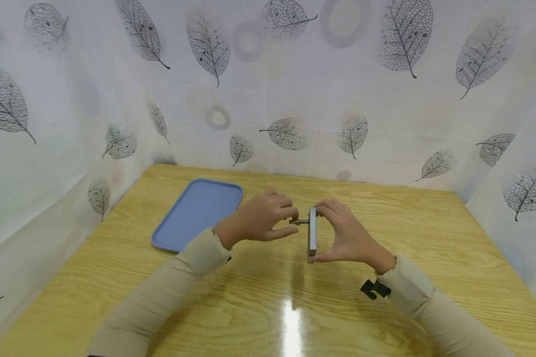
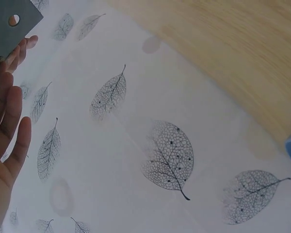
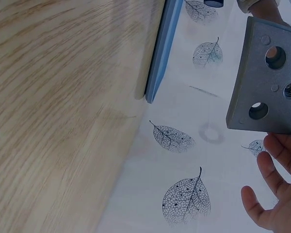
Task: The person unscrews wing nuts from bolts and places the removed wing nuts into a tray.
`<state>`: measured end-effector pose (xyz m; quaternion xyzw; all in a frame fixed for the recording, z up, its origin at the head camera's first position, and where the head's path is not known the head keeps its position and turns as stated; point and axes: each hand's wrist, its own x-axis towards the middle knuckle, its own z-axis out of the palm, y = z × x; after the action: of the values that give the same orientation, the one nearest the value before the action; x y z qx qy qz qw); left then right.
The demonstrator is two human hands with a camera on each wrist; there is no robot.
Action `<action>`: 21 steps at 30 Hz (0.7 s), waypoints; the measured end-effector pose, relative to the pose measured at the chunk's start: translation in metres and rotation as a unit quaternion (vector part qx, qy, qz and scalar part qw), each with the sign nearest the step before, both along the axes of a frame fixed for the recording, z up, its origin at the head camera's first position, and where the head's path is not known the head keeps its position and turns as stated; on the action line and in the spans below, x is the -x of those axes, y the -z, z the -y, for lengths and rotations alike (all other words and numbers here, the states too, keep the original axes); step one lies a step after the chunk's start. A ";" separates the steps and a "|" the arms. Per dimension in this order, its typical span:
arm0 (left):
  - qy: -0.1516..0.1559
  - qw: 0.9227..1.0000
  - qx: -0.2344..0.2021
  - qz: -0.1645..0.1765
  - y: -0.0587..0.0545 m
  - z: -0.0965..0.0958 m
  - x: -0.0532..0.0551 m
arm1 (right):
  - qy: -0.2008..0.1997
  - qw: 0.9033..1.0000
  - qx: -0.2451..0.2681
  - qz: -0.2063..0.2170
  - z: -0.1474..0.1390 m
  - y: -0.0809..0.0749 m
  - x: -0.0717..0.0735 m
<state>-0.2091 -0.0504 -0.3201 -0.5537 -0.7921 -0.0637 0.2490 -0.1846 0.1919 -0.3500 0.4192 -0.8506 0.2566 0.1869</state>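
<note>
A grey metal plate (image 1: 312, 233) stands on edge in the air above the table, held at its top and bottom edges by the thumb and fingers of my right hand (image 1: 346, 238). Several round holes pierce this plate (image 3: 252, 80) in the right wrist view, at least one of them threaded. From its left face sticks out a slim bolt-like rod (image 1: 303, 221) with a brass-coloured outer end. My left hand (image 1: 264, 216) pinches that outer end between thumb and index finger. In the left wrist view the plate (image 2: 12, 39) shows only a corner, beyond the fingers (image 2: 12, 111).
A blue tray (image 1: 196, 213) lies on the wood-grain table (image 1: 250, 302), left of and behind my left hand. Pale curtains (image 1: 268, 89) with leaf prints enclose the table at the back and sides. A black strap (image 1: 375, 289) hangs at my right wrist.
</note>
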 end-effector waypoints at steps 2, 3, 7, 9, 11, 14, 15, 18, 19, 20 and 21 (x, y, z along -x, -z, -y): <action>0.000 1.000 0.001 0.000 0.000 0.000 0.001 | -0.001 1.000 0.001 -0.001 0.001 -0.001 0.000; -0.001 1.000 0.000 0.001 0.000 -0.001 0.002 | -0.001 1.000 0.000 -0.003 0.001 -0.001 0.000; -0.005 1.000 -0.010 0.005 -0.004 -0.001 0.006 | 0.000 1.000 -0.003 -0.004 0.001 -0.001 0.000; -0.010 1.000 -0.011 0.012 -0.005 -0.001 0.008 | 0.002 1.000 -0.005 -0.002 0.001 -0.001 0.000; -0.014 1.000 -0.009 0.015 -0.007 -0.002 0.010 | 0.003 1.000 -0.007 0.001 0.001 0.000 0.000; -0.018 1.000 -0.004 0.015 -0.007 -0.002 0.012 | 0.003 1.000 -0.007 0.005 0.001 0.000 -0.001; -0.017 1.000 -0.004 0.015 -0.007 -0.002 0.012 | 0.003 1.000 -0.007 0.006 0.001 0.000 -0.001; -0.012 1.000 -0.011 0.003 -0.006 -0.002 0.011 | 0.004 1.000 -0.009 0.005 0.001 -0.001 -0.001; -0.008 1.000 -0.016 -0.002 -0.006 -0.002 0.010 | 0.004 1.000 -0.009 0.004 0.001 -0.001 -0.001; -0.005 1.000 -0.020 -0.008 -0.005 -0.002 0.009 | 0.004 1.000 -0.010 0.004 0.001 -0.001 -0.001; -0.001 1.000 -0.023 -0.013 -0.005 -0.001 0.008 | 0.004 1.000 -0.010 0.003 0.001 -0.001 -0.001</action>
<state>-0.2172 -0.0490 -0.3149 -0.5479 -0.7875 -0.0746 0.2723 -0.1837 0.1911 -0.3490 0.4165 -0.8555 0.2483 0.1814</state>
